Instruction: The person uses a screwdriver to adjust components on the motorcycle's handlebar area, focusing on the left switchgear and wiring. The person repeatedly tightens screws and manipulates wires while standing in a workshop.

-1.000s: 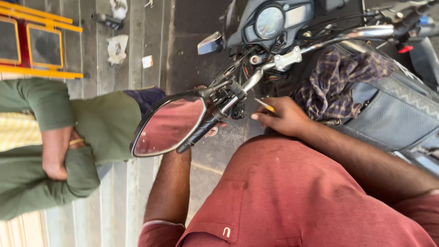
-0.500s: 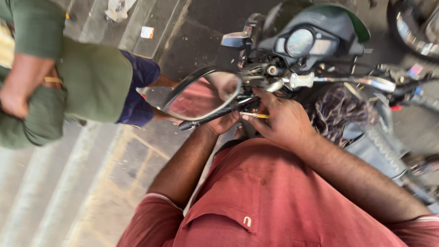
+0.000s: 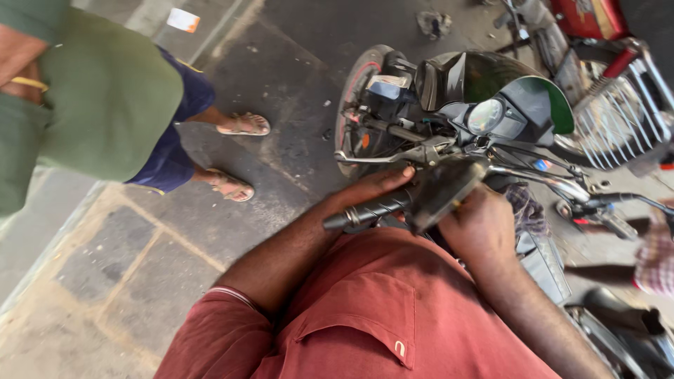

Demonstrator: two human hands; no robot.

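On an oil-stained concrete floor [image 3: 281, 63] edged by stone paving at lower left, I stand over a parked motorcycle [image 3: 491, 119] whose front wheel [image 3: 358, 91] points to the top of the frame. My left hand [image 3: 375, 189] rests at centre against the black handlebar grip [image 3: 365, 213], fingers laid along the bar just under the silver brake lever [image 3: 382, 158]; whether they close fully round it I cannot tell. My right hand [image 3: 481, 228], right of centre, is closed round the stem of the rear-view mirror [image 3: 442, 189], whose dark back faces the camera, and a thin yellow tool shows at my fingers, too hidden to name. My judgement: the work goes best with the left hand bracing the bar so it cannot swing while the right turns at the mirror's base, keeping pressure off the glass. At upper left a bystander in a green shirt, blue shorts and sandals [image 3: 242, 125] stands well apart. A second machine's red tank [image 3: 590, 17] and chrome guard fill the upper right corner.
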